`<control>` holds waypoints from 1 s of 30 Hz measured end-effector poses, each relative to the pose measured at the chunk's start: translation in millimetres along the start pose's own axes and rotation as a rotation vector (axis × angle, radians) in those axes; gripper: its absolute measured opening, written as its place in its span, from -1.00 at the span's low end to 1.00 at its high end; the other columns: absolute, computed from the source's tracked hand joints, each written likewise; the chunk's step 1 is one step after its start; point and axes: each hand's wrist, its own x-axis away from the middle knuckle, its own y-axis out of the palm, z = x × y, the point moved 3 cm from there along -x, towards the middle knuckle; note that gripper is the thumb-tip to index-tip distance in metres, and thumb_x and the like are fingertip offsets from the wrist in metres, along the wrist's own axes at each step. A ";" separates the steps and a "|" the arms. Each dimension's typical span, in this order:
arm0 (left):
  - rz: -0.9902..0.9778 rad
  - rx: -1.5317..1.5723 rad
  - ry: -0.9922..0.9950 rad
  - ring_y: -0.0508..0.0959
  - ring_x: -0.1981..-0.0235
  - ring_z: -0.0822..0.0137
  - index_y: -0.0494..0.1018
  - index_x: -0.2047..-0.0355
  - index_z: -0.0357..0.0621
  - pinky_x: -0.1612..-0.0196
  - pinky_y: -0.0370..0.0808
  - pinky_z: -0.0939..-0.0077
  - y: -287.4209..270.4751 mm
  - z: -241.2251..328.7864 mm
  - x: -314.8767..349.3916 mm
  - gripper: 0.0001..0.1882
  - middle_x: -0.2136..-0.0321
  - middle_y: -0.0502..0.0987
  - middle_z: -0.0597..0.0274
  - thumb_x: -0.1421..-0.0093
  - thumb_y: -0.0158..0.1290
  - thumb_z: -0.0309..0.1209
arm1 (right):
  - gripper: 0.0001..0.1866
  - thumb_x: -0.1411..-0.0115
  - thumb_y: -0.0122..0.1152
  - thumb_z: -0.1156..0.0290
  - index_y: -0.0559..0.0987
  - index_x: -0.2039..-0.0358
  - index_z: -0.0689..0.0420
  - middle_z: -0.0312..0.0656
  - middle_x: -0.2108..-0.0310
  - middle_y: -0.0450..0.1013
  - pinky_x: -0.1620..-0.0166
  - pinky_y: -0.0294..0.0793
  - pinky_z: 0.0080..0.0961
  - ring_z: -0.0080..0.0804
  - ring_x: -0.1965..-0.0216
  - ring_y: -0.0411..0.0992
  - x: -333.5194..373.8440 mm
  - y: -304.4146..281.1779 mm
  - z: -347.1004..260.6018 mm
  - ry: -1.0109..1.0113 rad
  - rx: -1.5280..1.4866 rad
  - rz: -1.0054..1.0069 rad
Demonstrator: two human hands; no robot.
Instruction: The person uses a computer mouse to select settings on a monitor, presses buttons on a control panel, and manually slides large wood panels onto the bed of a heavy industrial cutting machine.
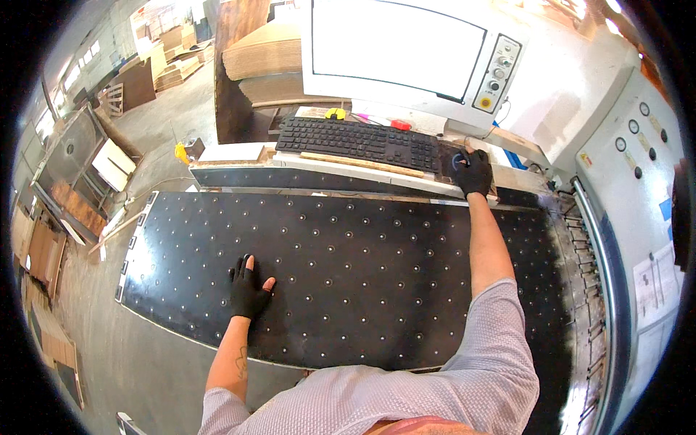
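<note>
My left hand (250,291), in a black glove with some bare fingertips, rests on the black studded table (377,290). Its fingers are stretched out and the thumb stands apart; it holds nothing. Far to the right, my right hand (473,174), also gloved in black, curls over a dark computer mouse (457,159) on the shelf beyond the table. Most of the mouse is hidden under the palm and fingers. Just left of it lies a black keyboard (359,141), with a thin wooden strip (362,164) along its near side. Above the keyboard stands a monitor (395,47) with a washed-out white screen.
Knobs and a yellow-ringed button sit on the control panel (497,72). A yellow tape measure (335,114) and a red object (400,125) lie behind the keyboard. Brown sheets (264,51) are stacked at the back. A grey machine housing with gauges (634,126) bounds the right side.
</note>
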 end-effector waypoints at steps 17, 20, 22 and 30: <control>0.024 -0.022 0.025 0.24 -0.44 -0.14 0.27 -0.36 -0.23 -0.48 0.07 -0.11 2.2 -6.2 0.5 -0.10 -0.35 0.37 -0.12 -0.18 0.27 0.07 | -0.37 -0.12 0.33 0.20 0.51 -0.25 -0.14 0.07 -0.21 0.41 -0.22 0.46 -0.04 0.15 -0.16 0.45 1.7 6.8 1.4 0.080 0.061 0.064; 0.024 -0.012 0.026 0.24 -0.44 -0.14 0.28 -0.36 -0.23 -0.48 0.07 -0.10 1.4 -2.8 -0.3 -0.10 -0.35 0.37 -0.12 -0.18 0.27 0.08 | -0.31 -0.15 0.33 0.18 0.44 -0.33 -0.19 0.10 -0.29 0.34 -0.23 0.45 -0.01 0.20 -0.19 0.43 -1.6 8.1 7.3 0.031 0.105 0.037; 0.024 -0.011 0.021 0.25 -0.44 -0.14 0.28 -0.36 -0.24 -0.48 0.07 -0.09 0.8 -2.3 -0.4 -0.10 -0.35 0.37 -0.12 -0.18 0.27 0.08 | -0.34 -0.12 0.33 0.20 0.49 -0.29 -0.17 0.06 -0.23 0.40 -0.22 0.45 -0.04 0.14 -0.17 0.44 -2.0 9.2 8.4 0.000 0.109 0.059; 0.017 -0.010 0.007 0.24 -0.44 -0.11 0.28 -0.36 -0.25 -0.49 0.06 -0.06 -2.2 1.8 0.1 -0.10 -0.36 0.36 -0.11 -0.18 0.28 0.06 | -0.44 -0.06 0.31 0.39 0.61 -0.15 -0.02 0.02 0.09 0.54 -0.09 0.51 -0.10 0.05 -0.01 0.51 -1.3 10.9 17.9 -0.042 0.010 0.075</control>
